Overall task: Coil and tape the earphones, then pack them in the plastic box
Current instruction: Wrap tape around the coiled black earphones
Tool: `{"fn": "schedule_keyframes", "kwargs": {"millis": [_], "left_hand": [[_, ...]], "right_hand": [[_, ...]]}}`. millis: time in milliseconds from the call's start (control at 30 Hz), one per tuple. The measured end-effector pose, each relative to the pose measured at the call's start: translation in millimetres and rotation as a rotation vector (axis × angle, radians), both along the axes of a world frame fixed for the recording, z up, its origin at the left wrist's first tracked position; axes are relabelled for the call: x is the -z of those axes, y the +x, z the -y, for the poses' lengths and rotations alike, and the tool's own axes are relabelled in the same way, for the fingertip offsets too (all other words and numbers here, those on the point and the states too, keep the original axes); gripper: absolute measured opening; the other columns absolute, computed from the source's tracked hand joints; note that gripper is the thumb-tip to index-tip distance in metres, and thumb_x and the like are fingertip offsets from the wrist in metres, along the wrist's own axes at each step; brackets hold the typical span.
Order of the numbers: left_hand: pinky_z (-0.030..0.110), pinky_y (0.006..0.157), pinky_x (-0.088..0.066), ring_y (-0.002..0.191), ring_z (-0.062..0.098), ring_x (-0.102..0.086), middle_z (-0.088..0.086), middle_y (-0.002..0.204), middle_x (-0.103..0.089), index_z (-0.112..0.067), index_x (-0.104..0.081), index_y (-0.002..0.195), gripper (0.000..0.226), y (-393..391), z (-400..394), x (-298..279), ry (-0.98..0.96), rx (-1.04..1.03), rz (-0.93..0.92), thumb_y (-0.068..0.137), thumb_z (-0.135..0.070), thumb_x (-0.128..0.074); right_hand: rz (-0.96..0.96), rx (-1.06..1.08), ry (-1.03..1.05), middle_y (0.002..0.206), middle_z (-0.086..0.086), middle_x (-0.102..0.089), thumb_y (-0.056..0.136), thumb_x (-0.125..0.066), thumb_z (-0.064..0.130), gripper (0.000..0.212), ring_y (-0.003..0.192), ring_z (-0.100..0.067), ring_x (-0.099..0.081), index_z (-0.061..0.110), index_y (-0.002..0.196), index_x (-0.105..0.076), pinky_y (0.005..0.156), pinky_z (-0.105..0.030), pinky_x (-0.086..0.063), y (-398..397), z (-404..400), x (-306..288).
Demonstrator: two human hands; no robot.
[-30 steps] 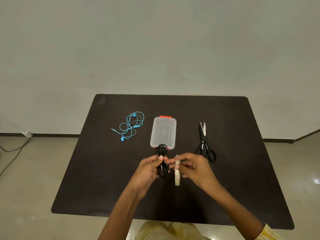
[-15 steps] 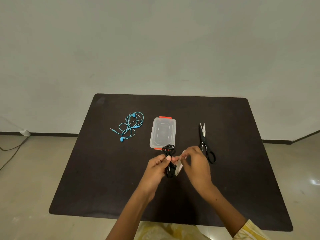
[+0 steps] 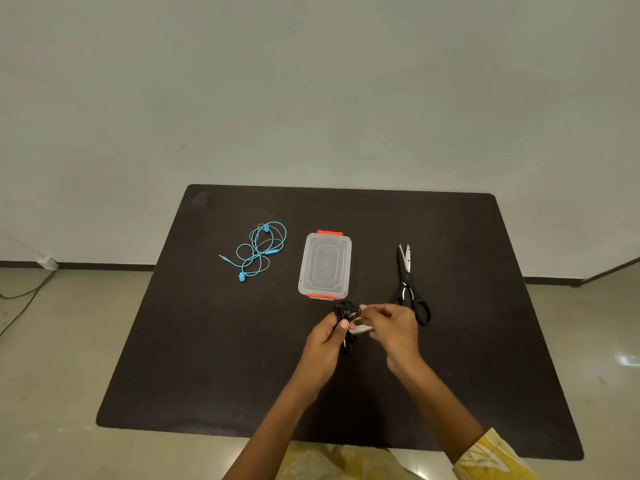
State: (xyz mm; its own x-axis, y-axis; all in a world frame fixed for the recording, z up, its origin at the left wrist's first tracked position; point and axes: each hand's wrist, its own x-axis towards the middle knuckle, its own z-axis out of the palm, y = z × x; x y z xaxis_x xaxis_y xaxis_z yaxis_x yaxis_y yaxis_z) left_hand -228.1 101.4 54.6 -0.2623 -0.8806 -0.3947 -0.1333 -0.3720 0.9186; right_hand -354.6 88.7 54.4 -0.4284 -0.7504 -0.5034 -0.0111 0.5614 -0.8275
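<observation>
Head view: left fingers (image 3: 343,325) pinch black earphones (image 3: 346,311).

There is one view only, from a camera worn on the person's head, so no second view shares any of the scene. It looks forward and steeply down over a dark table (image 3: 207,358), wide enough to take in all four table edges, the pale wall (image 3: 311,81) behind and strips of floor (image 3: 52,341) at both sides. The near table edge lies low in the frame, and both forearms enter from the bottom edge. The lens sits fairly far above the tabletop, so things there look small.
</observation>
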Motion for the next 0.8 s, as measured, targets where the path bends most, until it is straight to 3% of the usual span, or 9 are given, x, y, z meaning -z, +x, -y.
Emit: {"fn": "schedule_keyframes", "kwargs": {"millis": [133,300,400,500,600,633,733,800], "left_hand": [[0.007,0.082,-0.044,0.104,-0.002,-0.060,-0.003,0.109,-0.066,-0.023,-0.060,0.115,0.026,-2.4,3.9,-4.6,-0.050,0.009,-0.070,0.101,-0.018,-0.039],[0.016,0.088,-0.047,0.108,0.004,-0.060,-0.002,0.111,-0.066,-0.019,-0.059,0.118,0.027,-6.6,6.2,-4.1,-0.048,-0.003,-0.066,0.101,-0.018,-0.039],[0.021,0.090,-0.046,0.105,0.004,-0.062,0.001,0.108,-0.068,-0.017,-0.062,0.111,0.025,-2.6,9.4,-2.8,-0.010,-0.083,-0.101,0.101,-0.017,-0.039],[0.029,0.092,-0.049,0.112,0.020,-0.062,0.015,0.116,-0.067,-0.001,-0.061,0.109,0.029,3.9,17.7,-4.2,0.120,-0.235,-0.324,0.101,-0.015,-0.037],[0.036,0.092,-0.052,0.110,0.027,-0.064,0.022,0.112,-0.067,-0.002,-0.061,0.091,0.030,10.1,26.7,-9.9,0.241,-0.343,-0.592,0.101,-0.010,-0.034],[0.038,0.093,-0.051,0.111,0.029,-0.063,0.025,0.112,-0.066,-0.003,-0.061,0.088,0.032,12.7,29.6,-11.4,0.283,-0.367,-0.647,0.101,-0.010,-0.033],[0.037,0.091,-0.054,0.111,0.033,-0.062,0.031,0.113,-0.063,-0.002,-0.059,0.088,0.031,21.0,37.1,-13.0,0.426,-0.407,-0.766,0.101,-0.010,-0.032],[0.037,0.091,-0.053,0.107,0.033,-0.064,0.031,0.112,-0.063,-0.003,-0.057,0.087,0.031,24.8,40.0,-13.2,0.496,-0.410,-0.791,0.102,-0.012,-0.031]], "right_hand": [[0.301,0.107,0.089,0.079,-0.006,-0.072,0.085,-0.066,0.010,0.003,0.078,-0.014,-0.068,0.009,0.083,-0.068,0.070,-0.029,-0.053,-0.5,1.0,-4.1],[0.322,0.130,0.055,0.082,-0.005,-0.071,0.085,-0.067,0.011,0.007,0.081,-0.014,-0.067,0.012,0.078,-0.069,0.069,-0.028,-0.053,6.7,1.4,-7.2],[0.302,-0.024,0.028,0.087,0.002,-0.074,0.086,-0.066,0.013,0.011,0.087,-0.008,-0.067,0.019,0.080,-0.073,0.070,-0.025,-0.052,8.0,2.0,-9.5],[0.135,-0.216,-0.088,0.083,0.017,-0.073,0.088,-0.060,0.009,0.029,0.087,0.000,-0.066,0.031,0.076,-0.075,0.071,-0.018,-0.047,2.6,3.0,-12.2],[-0.366,-0.369,-0.313,0.108,0.005,-0.067,0.081,-0.067,0.005,0.026,0.107,-0.013,-0.060,0.020,0.102,-0.072,0.091,-0.026,-0.047,-14.1,0.9,-3.3],[-0.476,-0.443,-0.347,0.119,0.002,-0.063,0.079,-0.072,0.010,0.034,0.116,-0.014,-0.054,0.018,0.113,-0.068,0.099,-0.031,-0.043,-20.5,-1.3,2.8],[-0.495,-0.578,-0.327,0.135,0.001,-0.054,0.080,-0.075,0.024,0.053,0.133,-0.016,-0.040,0.014,0.128,-0.055,0.110,-0.037,-0.032,-32.7,-7.9,20.8],[-0.460,-0.580,-0.342,0.130,0.007,-0.057,0.085,-0.069,0.027,0.043,0.132,-0.016,-0.043,0.017,0.125,-0.055,0.109,-0.038,-0.035,-35.0,-8.8,27.2]]}}
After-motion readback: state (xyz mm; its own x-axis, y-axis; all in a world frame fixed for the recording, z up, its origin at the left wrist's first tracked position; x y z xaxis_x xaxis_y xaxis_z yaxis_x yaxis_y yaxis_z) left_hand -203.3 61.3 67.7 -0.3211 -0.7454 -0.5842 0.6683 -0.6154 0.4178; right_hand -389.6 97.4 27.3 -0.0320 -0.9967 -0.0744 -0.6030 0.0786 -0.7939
